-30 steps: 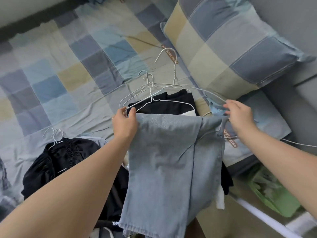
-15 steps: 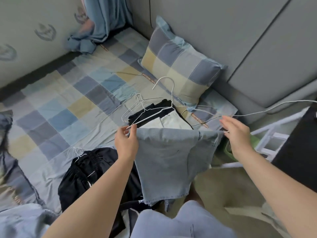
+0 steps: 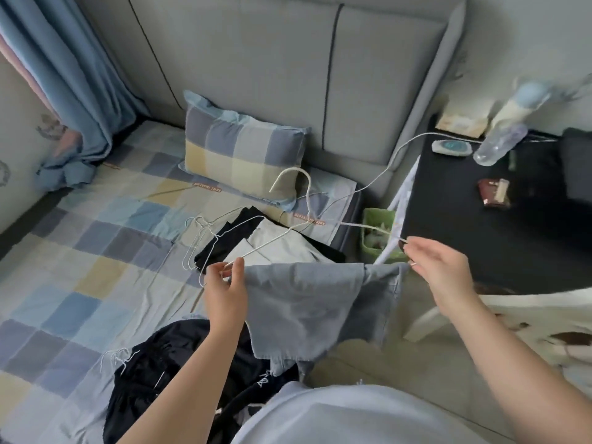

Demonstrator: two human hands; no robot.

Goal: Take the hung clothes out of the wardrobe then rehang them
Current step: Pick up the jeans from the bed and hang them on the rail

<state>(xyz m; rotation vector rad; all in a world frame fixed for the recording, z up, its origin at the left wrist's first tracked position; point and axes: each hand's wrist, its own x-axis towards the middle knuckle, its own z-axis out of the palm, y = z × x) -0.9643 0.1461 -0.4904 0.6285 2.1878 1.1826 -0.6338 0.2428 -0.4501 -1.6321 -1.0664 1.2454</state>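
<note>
Black clothes [image 3: 153, 373] are lying heaped at the bed's [image 3: 80, 251] near end. Just beyond, over the bed's edge, denim trousers [image 3: 307, 302] are draping over a wire hanger [image 3: 272, 241]; the left hand [image 3: 224, 293] is pinching one corner, the right hand [image 3: 439, 270] seemingly pinching the other, though blur is softening that grip. Farther up the bed, a black-and-white pile [image 3: 282, 251] is waiting. I judge removal done and rehanging barely beginning.

We read bedroom: checked bedsheet [image 3: 80, 251] under left hand [image 3: 224, 293], pillow [image 3: 240, 152], padded headboard [image 3: 272, 75] beyond, nightstand [image 3: 464, 225] past right hand [image 3: 439, 270].
</note>
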